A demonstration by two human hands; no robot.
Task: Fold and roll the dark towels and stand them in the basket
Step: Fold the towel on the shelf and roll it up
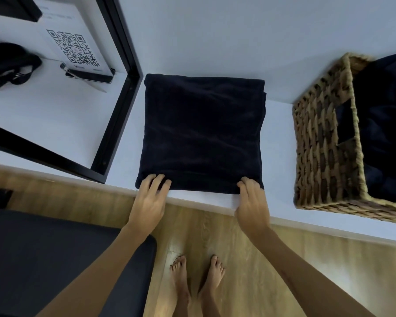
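Note:
A dark navy towel [202, 131] lies folded into a near-square on the white counter [128, 143], its far edge against the wall. My left hand [150, 197] grips the towel's near left corner with curled fingers. My right hand [252, 200] pinches the near right corner. At the right stands a woven wicker basket [318, 143] with dark towel fabric [384, 124] inside it; how that fabric is arranged I cannot tell.
A black-framed mirror [121, 72] stands on the counter at the left, reflecting a QR-code sign and a dark bag. Below the counter edge is wooden floor [215, 229] with my bare feet, and a dark cushioned seat [44, 259] at lower left.

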